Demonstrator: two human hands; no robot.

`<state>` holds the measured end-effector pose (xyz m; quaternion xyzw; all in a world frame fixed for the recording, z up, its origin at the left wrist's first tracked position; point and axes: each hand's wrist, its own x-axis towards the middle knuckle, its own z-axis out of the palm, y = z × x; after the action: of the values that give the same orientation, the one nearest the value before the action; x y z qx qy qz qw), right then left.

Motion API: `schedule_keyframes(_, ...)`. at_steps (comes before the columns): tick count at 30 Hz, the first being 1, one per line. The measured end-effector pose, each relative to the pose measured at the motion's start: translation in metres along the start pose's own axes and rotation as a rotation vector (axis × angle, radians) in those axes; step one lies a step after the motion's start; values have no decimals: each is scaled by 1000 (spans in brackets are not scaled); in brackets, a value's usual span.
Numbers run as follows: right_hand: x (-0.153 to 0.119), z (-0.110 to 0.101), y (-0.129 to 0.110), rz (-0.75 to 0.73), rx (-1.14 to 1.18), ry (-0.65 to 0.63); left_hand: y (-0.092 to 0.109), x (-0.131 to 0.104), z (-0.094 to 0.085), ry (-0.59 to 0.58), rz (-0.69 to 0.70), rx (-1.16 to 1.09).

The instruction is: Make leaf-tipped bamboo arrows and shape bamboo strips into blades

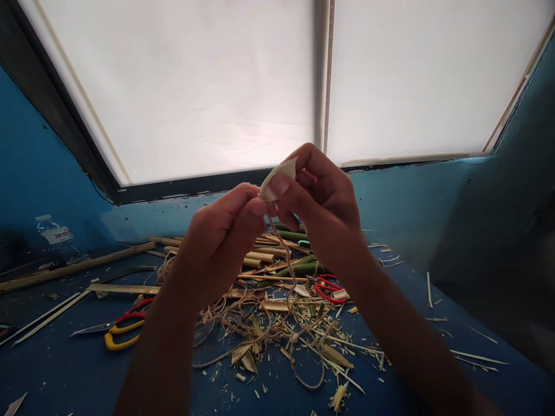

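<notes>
"Where's the pale husk piece?"
"Raised between the hands: right hand clamped on its body, left hand pinching its narrow tip, twine hanging below."
"Best grip?"
"Light but steady, I'd say; keep twine off the red-handled scissors."

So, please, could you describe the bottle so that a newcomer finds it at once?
Below and left of the big bright window, the blue wall meets the blue table. At that edge, just behind the long wooden pole, is the bottle. It is see-through, with a white cap and a red-marked label, unlike the solid brown pole in front.
</notes>
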<state>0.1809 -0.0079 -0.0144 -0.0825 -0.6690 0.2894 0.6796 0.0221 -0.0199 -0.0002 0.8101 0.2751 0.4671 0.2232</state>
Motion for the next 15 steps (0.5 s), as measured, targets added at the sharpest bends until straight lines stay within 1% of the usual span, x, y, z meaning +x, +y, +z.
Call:
schedule_keyframes(2, 0, 4, 1, -2, 22, 21, 2, 0, -2, 23, -8, 12)
schedule_keyframes(5, 1, 6, 6, 22, 26, 28, -3, 2, -1, 50, -14, -2)
schedule_keyframes(9, 4, 5, 16, 8, 78, 24, -16, 10, 7, 77, -2, -185)
schedule_keyframes(10, 4, 5, 17, 23, 93, 24, -18, 12, 9, 92, -6, -215)
schedule_keyframes(12, 4, 2, 19, 111, 122, -5, -22, 16, 9, 135, -24, -234)
schedule_keyframes(14, 4, -1, 18, 253, 142, -89, -24, 18, 7, 182, -41, -231)
schedule_keyframes(15, 4, -3, 17, 323, 141, -151, -24, 19, 4, 196, -43, -225)
